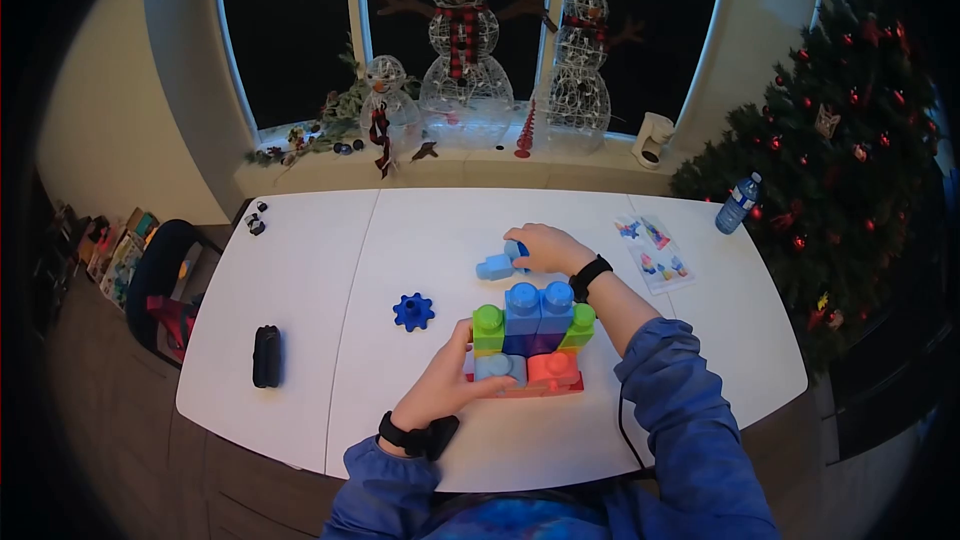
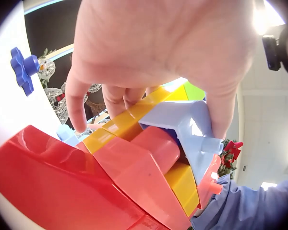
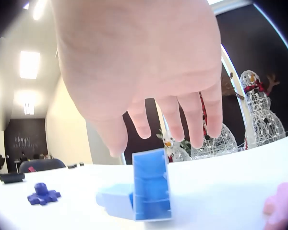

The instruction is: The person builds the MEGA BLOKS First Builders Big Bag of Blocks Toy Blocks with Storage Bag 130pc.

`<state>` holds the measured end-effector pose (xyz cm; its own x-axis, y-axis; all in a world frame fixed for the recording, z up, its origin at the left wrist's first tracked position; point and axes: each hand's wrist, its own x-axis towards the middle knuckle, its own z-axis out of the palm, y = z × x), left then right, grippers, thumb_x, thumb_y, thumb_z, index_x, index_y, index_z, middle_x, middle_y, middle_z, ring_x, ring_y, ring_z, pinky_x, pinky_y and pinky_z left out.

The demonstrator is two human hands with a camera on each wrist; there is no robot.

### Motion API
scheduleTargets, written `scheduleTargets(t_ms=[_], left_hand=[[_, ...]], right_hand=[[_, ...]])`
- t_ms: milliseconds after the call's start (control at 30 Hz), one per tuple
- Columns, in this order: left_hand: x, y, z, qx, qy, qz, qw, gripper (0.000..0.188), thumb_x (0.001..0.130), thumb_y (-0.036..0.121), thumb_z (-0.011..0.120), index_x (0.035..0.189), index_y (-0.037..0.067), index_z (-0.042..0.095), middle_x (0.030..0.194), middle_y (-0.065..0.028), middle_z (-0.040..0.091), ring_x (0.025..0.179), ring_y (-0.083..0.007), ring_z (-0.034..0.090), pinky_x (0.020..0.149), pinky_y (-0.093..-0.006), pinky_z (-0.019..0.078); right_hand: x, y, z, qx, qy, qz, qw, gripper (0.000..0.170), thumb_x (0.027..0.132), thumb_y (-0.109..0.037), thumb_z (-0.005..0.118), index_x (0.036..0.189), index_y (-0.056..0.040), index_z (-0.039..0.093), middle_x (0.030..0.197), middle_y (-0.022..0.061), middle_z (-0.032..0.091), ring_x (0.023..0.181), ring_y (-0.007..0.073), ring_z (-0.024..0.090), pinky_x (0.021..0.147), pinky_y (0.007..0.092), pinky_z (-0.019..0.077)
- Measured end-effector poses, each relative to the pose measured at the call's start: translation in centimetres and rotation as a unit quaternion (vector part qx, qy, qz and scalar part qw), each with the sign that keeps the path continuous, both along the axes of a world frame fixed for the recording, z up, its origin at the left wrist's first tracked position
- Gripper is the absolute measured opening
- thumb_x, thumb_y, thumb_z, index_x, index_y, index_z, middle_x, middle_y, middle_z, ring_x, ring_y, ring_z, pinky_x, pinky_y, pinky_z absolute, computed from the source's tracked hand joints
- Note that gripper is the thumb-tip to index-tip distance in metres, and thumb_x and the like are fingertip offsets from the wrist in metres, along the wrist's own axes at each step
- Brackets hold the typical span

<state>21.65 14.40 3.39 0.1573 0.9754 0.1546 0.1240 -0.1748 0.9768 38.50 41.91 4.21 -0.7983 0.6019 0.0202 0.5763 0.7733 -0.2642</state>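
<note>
A stack of toy building blocks [image 1: 523, 318] stands near the table's front edge, with blue, green, grey-blue and orange pieces above a red base [image 2: 81, 184]. My left hand [image 1: 440, 378] grips its left side, thumb on the grey-blue block [image 2: 194, 122] and fingers along the yellow blocks [image 2: 127, 123]. Behind the stack, my right hand [image 1: 550, 248] is over two light-blue blocks, one lying with its studs sideways [image 1: 494, 267], the other showing its hollow underside [image 3: 151, 187]. The right fingers [image 3: 170, 120] hang spread and loosely bent, the fingertips just above these blocks in the right wrist view.
A dark-blue gear-shaped piece [image 1: 413, 312] lies left of the stack, a black case [image 1: 267, 356] farther left. Picture sheets [image 1: 655, 250] and a water bottle [image 1: 738, 204] are at the right. Wire snowmen [image 1: 465, 70] line the sill; a decorated tree [image 1: 830, 150] stands at right.
</note>
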Motion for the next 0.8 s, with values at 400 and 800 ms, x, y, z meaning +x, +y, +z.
scheduleTargets(t_ms=[400, 800], left_hand=[[-0.1, 0.0, 0.1, 0.000, 0.014, 0.001, 1.000, 0.082, 0.085, 0.022, 0.089, 0.147, 0.001, 0.039, 0.138, -0.0152, 0.056, 0.129, -0.0261, 0.055, 0.100, -0.0382, 0.0540], [-0.1, 0.0, -0.1, 0.020, 0.007, 0.002, 1.000, 0.082, 0.085, 0.021, 0.089, 0.148, 0.001, 0.039, 0.138, -0.0143, 0.056, 0.126, -0.0255, 0.057, 0.101, -0.0390, 0.0537]], right_hand=[[3.0, -6.1, 7.5, -0.075, 0.305, -0.095, 0.945, 0.048, 0.082, -0.012, 0.077, 0.126, -0.0092, 0.061, 0.110, 0.0135, 0.066, 0.098, 0.0268, 0.068, 0.088, 0.0367, 0.0551], [5.5, -15.8, 11.7, -0.140, 0.513, 0.164, 0.831, 0.043, 0.090, 0.001, 0.078, 0.130, -0.0033, 0.062, 0.126, 0.0100, 0.063, 0.110, 0.0193, 0.068, 0.099, 0.0336, 0.0551]])
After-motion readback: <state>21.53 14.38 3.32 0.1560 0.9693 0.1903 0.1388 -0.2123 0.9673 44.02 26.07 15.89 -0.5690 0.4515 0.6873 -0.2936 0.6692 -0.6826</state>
